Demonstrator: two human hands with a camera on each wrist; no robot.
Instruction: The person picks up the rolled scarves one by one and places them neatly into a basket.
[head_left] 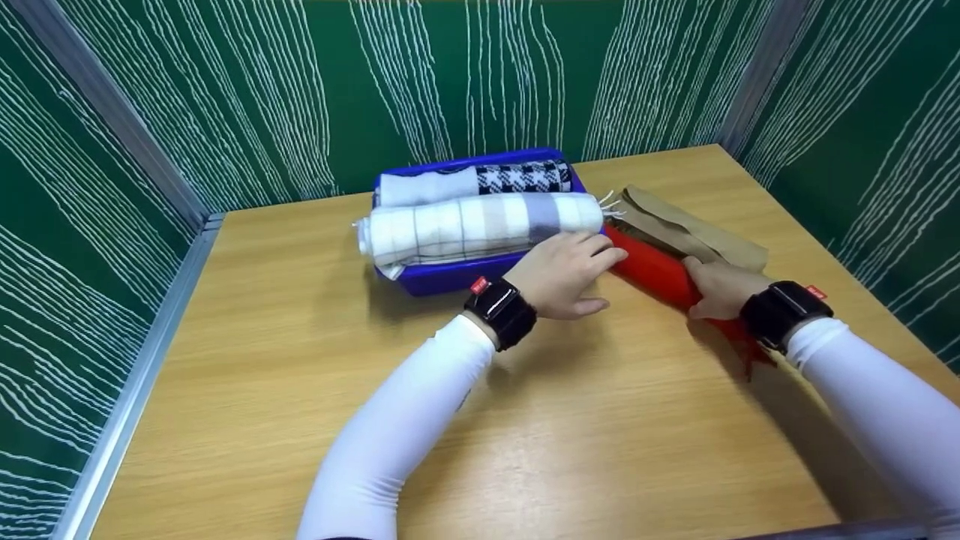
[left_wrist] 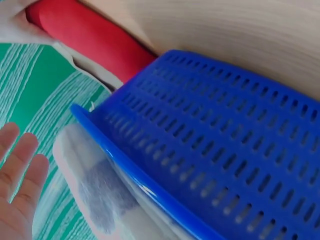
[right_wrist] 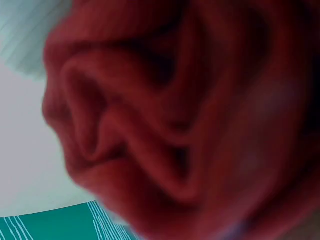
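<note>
One red roll [head_left: 652, 268] lies toward the right edge of the table [head_left: 270, 375], gripped by my right hand [head_left: 721, 289], fingers curled round it. My left hand [head_left: 566, 274], fingers slightly spread, is just beside the plaid roll [head_left: 472, 227] resting on the blue basket [head_left: 450, 280] near the far edge.

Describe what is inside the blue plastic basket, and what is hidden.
Rolled white and houndstooth fabric lies at the back; a rolled white plaid cloth lies along the front. They hide the floor of the basket and anything beneath.
</note>
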